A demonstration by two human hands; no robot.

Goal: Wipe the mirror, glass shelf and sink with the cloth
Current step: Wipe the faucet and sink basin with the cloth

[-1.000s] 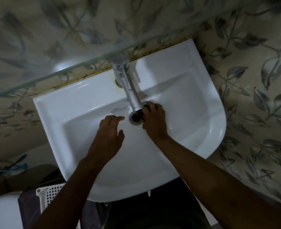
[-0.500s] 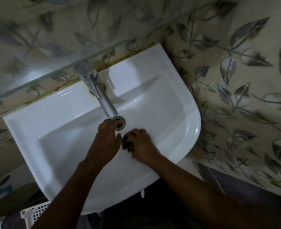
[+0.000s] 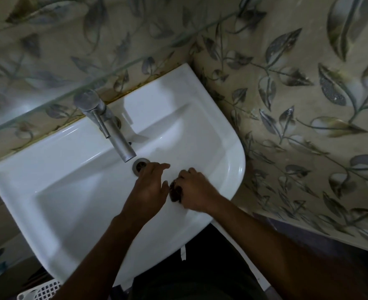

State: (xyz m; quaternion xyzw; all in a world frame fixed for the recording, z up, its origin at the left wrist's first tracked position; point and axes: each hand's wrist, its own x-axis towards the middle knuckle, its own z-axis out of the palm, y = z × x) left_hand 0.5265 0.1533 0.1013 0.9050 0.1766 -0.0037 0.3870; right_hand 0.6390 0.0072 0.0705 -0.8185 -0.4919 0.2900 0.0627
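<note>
Cloth (image 3: 176, 192), a small dark wad bunched under the curled fingers of the right hand (image 3: 195, 191) in the sink (image 3: 74, 182) basin, looks soft, light and likely damp, best kept balled in the palm, while the left hand (image 3: 149, 187) hovers beside it, fingers loosely extended and holding nothing.

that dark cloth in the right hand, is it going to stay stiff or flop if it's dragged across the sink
The cloth is bunched small under the right hand, so it is probably soft and would flop if let go. It looks light for its size, since curled fingers alone hold it. The sink is glossy, so it would likely slide easily.
</note>
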